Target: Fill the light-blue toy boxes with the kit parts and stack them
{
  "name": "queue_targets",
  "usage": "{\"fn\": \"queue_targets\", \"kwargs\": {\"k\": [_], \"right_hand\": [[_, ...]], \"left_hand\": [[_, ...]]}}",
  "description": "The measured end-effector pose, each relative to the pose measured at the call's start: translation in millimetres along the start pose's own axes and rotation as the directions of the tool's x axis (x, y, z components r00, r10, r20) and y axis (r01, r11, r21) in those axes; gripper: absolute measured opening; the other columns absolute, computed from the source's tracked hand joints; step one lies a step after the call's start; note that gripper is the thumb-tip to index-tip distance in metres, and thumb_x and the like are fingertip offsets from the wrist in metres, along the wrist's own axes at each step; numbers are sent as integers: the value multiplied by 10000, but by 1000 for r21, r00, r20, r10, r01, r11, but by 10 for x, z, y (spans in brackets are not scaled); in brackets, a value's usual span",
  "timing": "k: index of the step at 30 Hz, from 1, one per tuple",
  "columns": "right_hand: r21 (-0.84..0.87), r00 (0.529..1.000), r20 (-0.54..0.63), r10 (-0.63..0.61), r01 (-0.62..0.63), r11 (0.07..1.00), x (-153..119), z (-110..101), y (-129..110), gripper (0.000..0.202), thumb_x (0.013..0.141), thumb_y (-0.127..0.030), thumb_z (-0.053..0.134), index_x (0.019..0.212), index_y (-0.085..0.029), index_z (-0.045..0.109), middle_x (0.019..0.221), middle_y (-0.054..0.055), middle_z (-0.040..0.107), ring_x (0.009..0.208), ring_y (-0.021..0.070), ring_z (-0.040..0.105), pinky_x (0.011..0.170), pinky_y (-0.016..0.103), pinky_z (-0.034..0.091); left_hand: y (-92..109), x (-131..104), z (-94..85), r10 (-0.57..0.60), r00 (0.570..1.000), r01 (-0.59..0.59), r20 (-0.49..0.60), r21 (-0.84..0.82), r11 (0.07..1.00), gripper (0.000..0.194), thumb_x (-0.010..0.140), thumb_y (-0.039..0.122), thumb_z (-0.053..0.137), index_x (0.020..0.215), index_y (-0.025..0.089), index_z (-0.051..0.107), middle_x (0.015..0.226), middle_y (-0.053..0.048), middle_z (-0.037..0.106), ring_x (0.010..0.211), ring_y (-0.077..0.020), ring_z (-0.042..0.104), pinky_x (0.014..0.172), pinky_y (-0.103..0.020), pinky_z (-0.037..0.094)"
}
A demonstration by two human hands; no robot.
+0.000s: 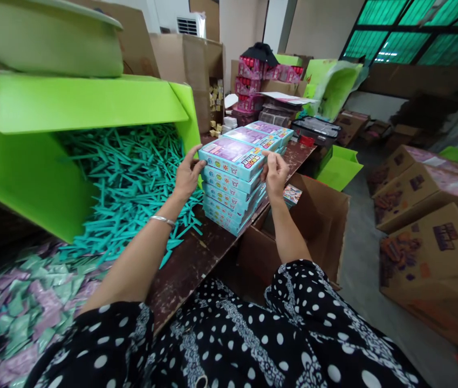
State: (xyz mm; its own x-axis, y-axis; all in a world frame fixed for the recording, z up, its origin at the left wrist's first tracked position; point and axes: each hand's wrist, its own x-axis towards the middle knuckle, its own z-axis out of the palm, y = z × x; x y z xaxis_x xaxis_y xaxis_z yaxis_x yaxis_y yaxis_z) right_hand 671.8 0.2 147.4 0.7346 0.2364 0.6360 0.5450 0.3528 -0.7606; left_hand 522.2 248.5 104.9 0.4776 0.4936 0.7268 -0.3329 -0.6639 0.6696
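Note:
A stack of several flat light-blue boxes (pixel 229 199) stands at the edge of a dark red table, with more boxes of the same kind behind it. The top box (pixel 234 156) has a purple picture on its upper face. My left hand (pixel 188 175) grips that box at its left end, thumb and fingers on the corner. At the right end my right hand (pixel 275 172) holds the same box, fingers bent round its corner. The box lies on the stack between both hands.
Left of the stack, a bright green box (pixel 91 102) lies on its side, spilling turquoise pieces (pixel 131 178). Green and pink packets (pixel 38 302) lie at lower left. An open carton (pixel 334 231) is below the table's right edge. Printed cartons (pixel 426 242) stand on the floor at right.

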Motion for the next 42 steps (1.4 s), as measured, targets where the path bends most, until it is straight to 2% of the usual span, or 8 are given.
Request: {"fn": "queue_targets", "kwargs": {"k": [9,14,18,21,24,31,35,42], "right_hand": [[15,996,-80,-37,38,999,-48,90,52,568,1063,-756,523,1094,-226,727,604,-81,403,427,91,362,427,267,298],[65,990,-137,-33,42,997,-53,79,13,493,1042,-696,554,1104,-225,684,608,-98,394,428,88,361,428,252,309],[99,965,-256,-59,86,991,-170,-29,7,430,1049,-676,534,989,-252,569,609,-111,384,423,82,335,427,236,279],[116,963,-267,23,9,993,-379,-84,95,482,1030,-729,539,902,-266,507,581,-118,361,414,89,316,413,240,261],[137,960,-250,127,-95,986,-606,-60,226,535,1000,-782,543,869,-265,506,571,-115,365,424,96,323,411,242,257],[115,931,-345,123,-88,989,-802,211,412,579,1017,-834,463,892,-269,484,619,-114,291,475,108,315,470,244,252],[16,913,-400,83,-84,996,-817,337,440,624,1038,-868,351,908,-270,471,684,-90,315,531,122,358,525,261,317],[-20,904,-416,101,-120,993,-807,333,401,628,1057,-872,288,922,-278,438,702,-85,267,531,131,375,525,265,318]], "left_hand": [[17,10,136,-15,996,14,-85,-8,1000,816,986,852,670,1473,203,751,1143,-109,779,957,-241,708,885,-327,589],[-17,-26,80,-75,995,72,-62,-35,997,899,990,846,677,1605,190,656,1051,-97,787,903,-236,728,893,-340,610],[-74,-210,-21,-208,968,232,139,-178,956,1030,939,748,822,1709,137,514,1157,-149,827,1104,-324,788,1069,-474,634],[-89,-378,-66,-237,931,303,278,-228,925,1061,791,640,977,1625,104,599,1298,-203,822,1281,-395,767,1184,-562,596],[-96,-475,-75,-252,915,337,316,-253,907,1006,700,580,1027,1516,101,688,1332,-226,818,1363,-430,735,1222,-585,580],[-127,-478,-35,-296,909,381,294,-298,875,920,663,637,1022,1365,95,777,1186,-210,858,1307,-451,759,1151,-587,628],[-130,-502,-19,-291,920,364,262,-301,881,833,700,677,998,1292,119,820,1204,-191,864,1315,-443,758,1166,-578,614],[-169,-567,91,-281,938,330,204,-272,904,865,741,792,929,1299,141,816,1248,-186,859,1298,-410,770,1180,-585,601]]}}
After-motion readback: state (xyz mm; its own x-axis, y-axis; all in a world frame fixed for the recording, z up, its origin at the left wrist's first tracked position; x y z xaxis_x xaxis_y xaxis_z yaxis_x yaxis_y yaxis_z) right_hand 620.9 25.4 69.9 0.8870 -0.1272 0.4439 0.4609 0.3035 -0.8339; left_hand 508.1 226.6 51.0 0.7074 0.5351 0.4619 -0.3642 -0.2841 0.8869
